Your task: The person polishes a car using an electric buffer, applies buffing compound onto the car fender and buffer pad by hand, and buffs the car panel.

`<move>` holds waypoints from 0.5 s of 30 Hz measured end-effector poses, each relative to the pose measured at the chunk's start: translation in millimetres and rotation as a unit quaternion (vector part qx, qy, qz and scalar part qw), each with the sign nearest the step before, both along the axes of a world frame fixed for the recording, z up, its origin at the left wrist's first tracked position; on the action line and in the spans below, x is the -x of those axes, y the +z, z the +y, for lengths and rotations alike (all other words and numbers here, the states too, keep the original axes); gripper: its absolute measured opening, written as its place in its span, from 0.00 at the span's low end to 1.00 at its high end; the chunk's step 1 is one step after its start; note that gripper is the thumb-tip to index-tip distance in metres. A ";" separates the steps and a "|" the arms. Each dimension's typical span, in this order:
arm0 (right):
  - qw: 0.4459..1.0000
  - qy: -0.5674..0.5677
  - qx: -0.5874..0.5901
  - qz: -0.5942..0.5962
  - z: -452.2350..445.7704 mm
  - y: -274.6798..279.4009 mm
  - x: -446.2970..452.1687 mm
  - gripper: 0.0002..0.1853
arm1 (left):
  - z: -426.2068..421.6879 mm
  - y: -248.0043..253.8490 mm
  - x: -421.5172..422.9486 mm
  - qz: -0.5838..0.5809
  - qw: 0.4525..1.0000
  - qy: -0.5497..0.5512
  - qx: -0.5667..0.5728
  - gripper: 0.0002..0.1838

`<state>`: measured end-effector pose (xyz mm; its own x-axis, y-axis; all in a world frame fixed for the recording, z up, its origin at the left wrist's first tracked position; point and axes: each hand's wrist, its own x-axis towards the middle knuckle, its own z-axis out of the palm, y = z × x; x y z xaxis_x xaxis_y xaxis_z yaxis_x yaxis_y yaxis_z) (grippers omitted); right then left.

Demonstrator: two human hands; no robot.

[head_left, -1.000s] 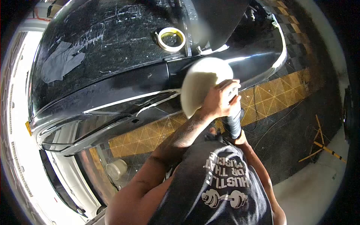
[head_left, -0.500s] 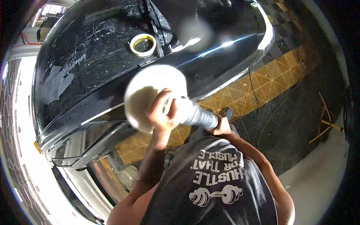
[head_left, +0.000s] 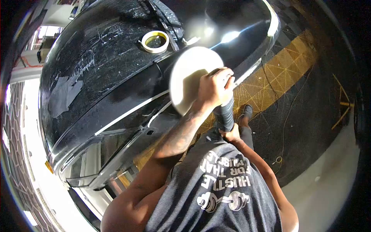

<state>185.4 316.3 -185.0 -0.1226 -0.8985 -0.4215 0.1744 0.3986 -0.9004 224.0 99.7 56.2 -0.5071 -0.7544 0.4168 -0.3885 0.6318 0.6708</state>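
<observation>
Grey scrap [head_left: 65,96] and tape roll [head_left: 146,39] lie on the black car [head_left: 116,87]; then comes the polisher [head_left: 224,113], its white pad [head_left: 185,83] across the car's edge in view, left hand [head_left: 215,88] gripping its front, right hand [head_left: 232,133] closed round its rear; well apart, a yellow stand [head_left: 345,103].

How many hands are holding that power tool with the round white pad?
2. The left hand grips the dark cylindrical power tool near its round white pad; the right hand holds the tool's rear end. No other hands show.
</observation>
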 end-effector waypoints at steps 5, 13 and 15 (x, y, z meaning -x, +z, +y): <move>0.997 0.033 0.045 0.055 11.1 -0.9 -50.2 0.24 | 31.4 22.7 -73.5 -0.004 0.998 0.007 0.060 0.08; 0.999 -0.011 -0.003 0.033 18.6 14.3 -64.5 0.21 | 28.1 3.5 -62.8 -0.025 0.999 -0.032 0.017 0.08; 0.999 -0.044 0.025 0.012 16.8 14.6 -66.6 0.22 | 22.5 5.2 -54.9 -0.028 0.998 -0.049 -0.001 0.08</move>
<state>252.0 333.1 -170.4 -0.2117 -0.9033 -0.3730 0.1859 0.3375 -0.9228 278.9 122.2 61.5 -0.6015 -0.7004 0.3842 -0.3614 0.6674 0.6511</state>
